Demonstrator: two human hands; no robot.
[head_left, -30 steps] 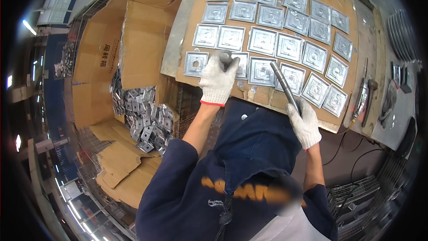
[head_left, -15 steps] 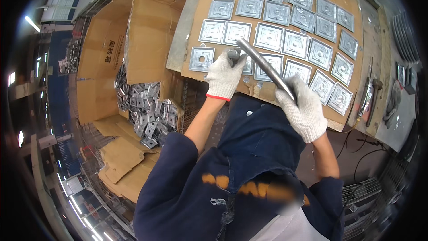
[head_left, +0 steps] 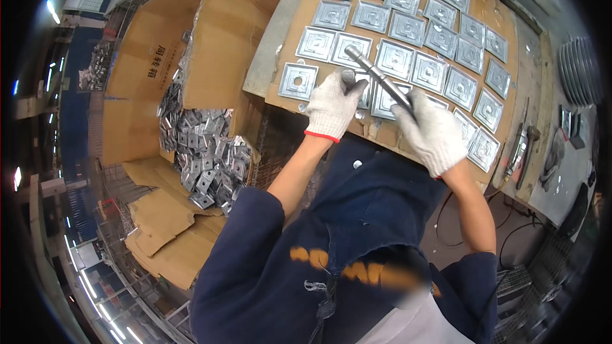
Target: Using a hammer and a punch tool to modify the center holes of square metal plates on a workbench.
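Observation:
My left hand (head_left: 334,106), in a white knit glove with a red cuff edge, is closed at the near edge of the board. Its thumb and fingers pinch a short grey piece with a round top (head_left: 348,77); its lower part is hidden. My right hand (head_left: 435,132), gloved too, grips a steel rod (head_left: 377,75) that slants up and left over the plates. Beneath the hands lie square metal plates with raised rims; one plate (head_left: 363,94) shows partly beside my left fingertips. Left of that hand rests a plate with a round centre hole (head_left: 298,81).
Rows of square plates (head_left: 394,57) cover the cardboard-topped board (head_left: 285,57). A large cardboard box (head_left: 224,44) at left holds a heap of metal pieces (head_left: 207,146). On the right ledge lie a hammer (head_left: 529,150), a slim tool (head_left: 515,158) and a stack of discs (head_left: 579,71).
My right hand has moved farther over the board with the rod. My left hand keeps its pinch near the same plate. The whole view has shifted slightly.

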